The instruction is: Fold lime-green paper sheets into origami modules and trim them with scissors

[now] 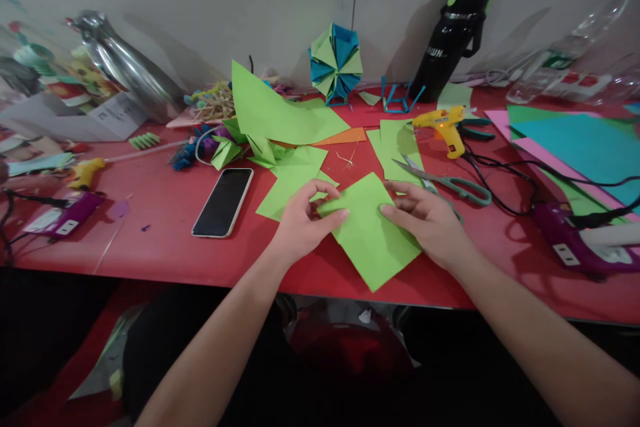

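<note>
Between my two hands is a square sheet of light green paper (376,233), turned with one corner toward me. My left hand (313,217) pinches its left corner, thumb on top and fingers beneath. On the opposite side my right hand (425,217) holds the paper's right part the same way, thumb on the upper face. More green paper squares (300,173) lie behind my left hand. A pair of scissors (450,185) with grey-green handles rests just beyond my right hand, its blades partly over other green paper pieces (395,147).
A phone (223,203) lies to the left. Behind stand a blue and green folded-paper wheel (336,63) and a black bottle (450,40). A yellow glue gun (443,128) trails a cord to a purple power strip (575,240) at right. Coloured sheets (585,140) lie near it.
</note>
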`<move>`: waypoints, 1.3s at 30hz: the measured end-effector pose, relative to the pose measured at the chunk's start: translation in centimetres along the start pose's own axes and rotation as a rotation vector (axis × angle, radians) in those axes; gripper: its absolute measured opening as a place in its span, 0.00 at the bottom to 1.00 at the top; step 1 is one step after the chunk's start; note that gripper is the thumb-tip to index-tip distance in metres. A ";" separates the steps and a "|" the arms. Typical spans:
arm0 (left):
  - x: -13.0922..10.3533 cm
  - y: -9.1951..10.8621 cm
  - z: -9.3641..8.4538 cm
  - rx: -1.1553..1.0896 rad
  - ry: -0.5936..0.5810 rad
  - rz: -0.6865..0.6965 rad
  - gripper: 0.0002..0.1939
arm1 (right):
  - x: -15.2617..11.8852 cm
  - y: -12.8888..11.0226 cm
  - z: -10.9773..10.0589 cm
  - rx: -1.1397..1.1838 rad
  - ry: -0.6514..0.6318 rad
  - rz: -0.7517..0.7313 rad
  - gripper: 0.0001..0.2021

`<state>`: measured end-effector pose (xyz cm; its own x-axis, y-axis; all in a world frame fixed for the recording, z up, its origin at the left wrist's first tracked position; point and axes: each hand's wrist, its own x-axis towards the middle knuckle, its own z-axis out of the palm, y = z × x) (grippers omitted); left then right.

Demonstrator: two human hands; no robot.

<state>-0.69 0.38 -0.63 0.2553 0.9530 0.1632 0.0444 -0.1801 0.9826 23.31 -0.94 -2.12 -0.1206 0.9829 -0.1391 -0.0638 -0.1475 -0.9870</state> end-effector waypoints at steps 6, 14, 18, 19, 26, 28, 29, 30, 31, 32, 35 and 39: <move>-0.1 1.6 -0.2 -0.044 -0.320 -0.263 0.26 | -0.2 -1.4 -0.5 -0.195 -0.207 -0.022 0.18; 0.0 1.8 0.6 0.128 -0.234 -0.205 0.14 | -0.4 -1.8 -0.2 -0.372 -0.289 -0.058 0.16; -0.1 1.3 0.6 0.091 -0.196 -0.188 0.13 | -0.5 -2.0 -0.4 -0.369 -0.246 -0.096 0.12; -0.1 1.2 0.5 0.092 -0.189 -0.185 0.13 | -0.5 -2.0 -0.4 -0.363 -0.245 -0.098 0.11; 0.1 1.1 0.6 0.113 -0.150 -0.166 0.12 | -0.4 -1.8 -0.5 -0.330 -0.237 -0.092 0.09; 0.2 1.1 0.7 0.112 -0.143 -0.164 0.12 | -0.4 -1.8 -0.3 -0.333 -0.229 -0.088 0.09; 0.1 1.1 0.7 0.110 -0.141 -0.161 0.12 | -0.4 -1.9 -0.3 -0.338 -0.222 -0.084 0.10; 0.1 1.1 0.7 0.109 -0.139 -0.155 0.12 | -0.5 -1.9 -0.2 -0.343 -0.216 -0.081 0.10; 0.1 1.1 0.7 0.111 -0.137 -0.148 0.12 | -0.5 -1.9 -0.2 -0.345 -0.208 -0.080 0.10; 0.1 1.2 0.7 0.115 -0.138 -0.142 0.12 | -0.5 -2.0 -0.2 -0.347 -0.201 -0.079 0.11; 0.0 1.2 0.7 0.132 -0.136 -0.142 0.12 | -0.5 -1.9 -0.1 -0.352 -0.184 -0.080 0.12; 0.0 1.3 0.8 0.150 -0.128 -0.148 0.13 | -0.4 -1.8 -0.2 -0.348 -0.180 -0.079 0.13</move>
<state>0.09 -0.06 0.55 0.3553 0.9347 -0.0030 0.2310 -0.0846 0.9693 23.63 -1.07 -0.34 -0.3026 0.9501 -0.0758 0.2560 0.0044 -0.9667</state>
